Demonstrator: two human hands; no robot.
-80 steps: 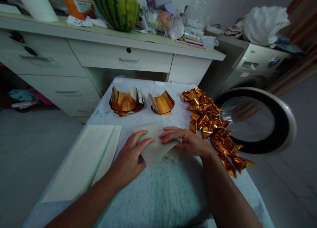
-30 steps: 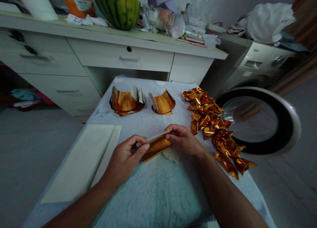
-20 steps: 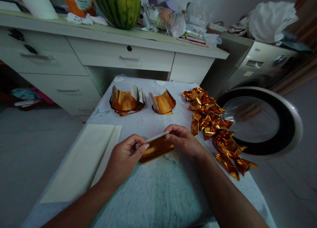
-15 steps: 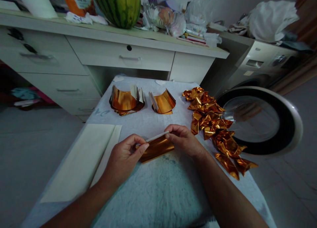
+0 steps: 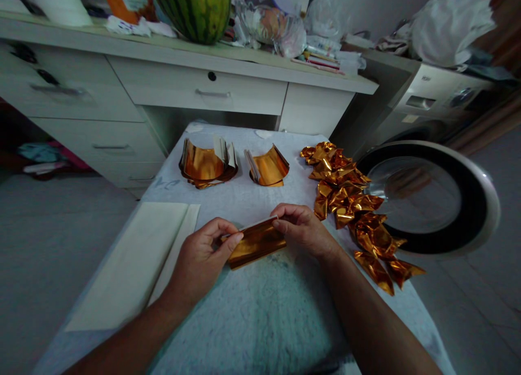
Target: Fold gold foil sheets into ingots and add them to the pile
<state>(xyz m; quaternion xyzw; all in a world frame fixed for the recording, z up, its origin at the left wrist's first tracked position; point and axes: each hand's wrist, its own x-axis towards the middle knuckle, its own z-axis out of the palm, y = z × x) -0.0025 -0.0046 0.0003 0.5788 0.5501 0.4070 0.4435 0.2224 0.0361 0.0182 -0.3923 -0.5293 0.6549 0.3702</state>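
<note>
Between my two hands is a sheet of gold foil paper (image 5: 256,246) with a narrow pale fold along its far edge. My left hand (image 5: 207,255) pinches its left end between thumb and fingers. At the other end, my right hand (image 5: 303,231) grips the far corner, thumb on the near side. Beyond the hands sit a curved stack of gold foil sheets (image 5: 203,164) with pale edges and a smaller curved stack (image 5: 269,167). Several folded gold foil pieces (image 5: 345,193) form a pile to the right of my right hand.
A cloth (image 5: 252,321) covers the table. Pale paper sheets (image 5: 126,266) lie on its left side. A round washing machine door (image 5: 472,201) hangs open at the right. Behind is a white desk (image 5: 175,93) bearing a watermelon (image 5: 193,11) and plastic bags.
The foil sheet has tipped slightly, so its pale folded edge looks thinner and more gold shows. Both hands keep their pinch at nearly the same place.
</note>
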